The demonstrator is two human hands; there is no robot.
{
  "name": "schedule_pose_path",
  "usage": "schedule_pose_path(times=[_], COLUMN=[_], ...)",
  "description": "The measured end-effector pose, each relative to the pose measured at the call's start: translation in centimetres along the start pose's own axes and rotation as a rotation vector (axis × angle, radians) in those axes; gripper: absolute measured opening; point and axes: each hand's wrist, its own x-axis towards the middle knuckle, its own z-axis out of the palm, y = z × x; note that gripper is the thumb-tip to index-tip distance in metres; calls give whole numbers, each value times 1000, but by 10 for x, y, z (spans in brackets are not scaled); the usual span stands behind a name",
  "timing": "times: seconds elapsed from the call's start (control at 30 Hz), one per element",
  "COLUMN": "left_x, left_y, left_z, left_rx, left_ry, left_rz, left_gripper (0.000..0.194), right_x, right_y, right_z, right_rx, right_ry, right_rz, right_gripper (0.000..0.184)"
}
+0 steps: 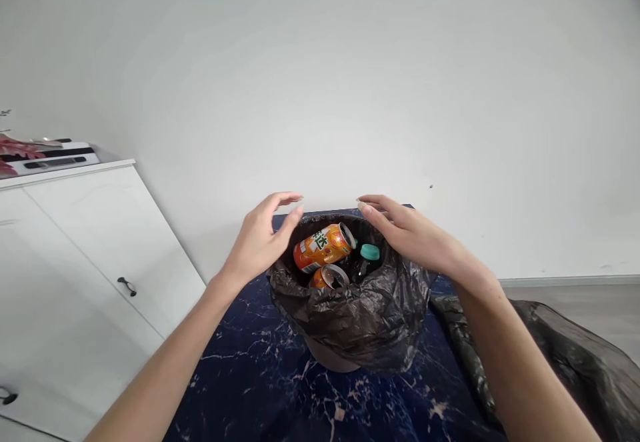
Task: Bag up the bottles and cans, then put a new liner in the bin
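Observation:
A small trash bin [333, 357] stands on a dark blue marbled table, lined with a black trash bag [350, 319] folded down over its rim. Inside lie an orange soda can [325, 247] on its side, a second orange can [323, 278] with its open top up, and a dark bottle with a teal cap [370, 252]. My left hand [263, 235] is at the bin's left rim, thumb and fingers apart, with nothing in it. Over the right rim hovers my right hand [400, 229], empty, its fingers stretched toward the left. Whether either hand touches the bag is hard to see.
A black plastic bag [550, 349] lies spread at the table's right side. To the left stands a white cabinet [90, 282] with dark handles, a white-and-black object [60, 157] and reddish leaves on top. A pale wall [350, 82] rises behind the table [240, 375].

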Motion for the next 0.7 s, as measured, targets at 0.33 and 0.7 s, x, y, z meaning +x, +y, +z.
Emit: schedule_pose_path(times=[0.33,0.7], left_x=[-40,-42], left_y=[-91,-67], left_z=[-6,-17], left_rx=[-612,-983], left_ry=[-359,-232], left_rz=[-903,-853], left_gripper=[81,36], right_x=[19,18], right_y=[64,52], right_z=[5,-6], right_rx=[204,636], right_ry=[-134,-210], right_rz=[441,337], right_gripper=[85,53])
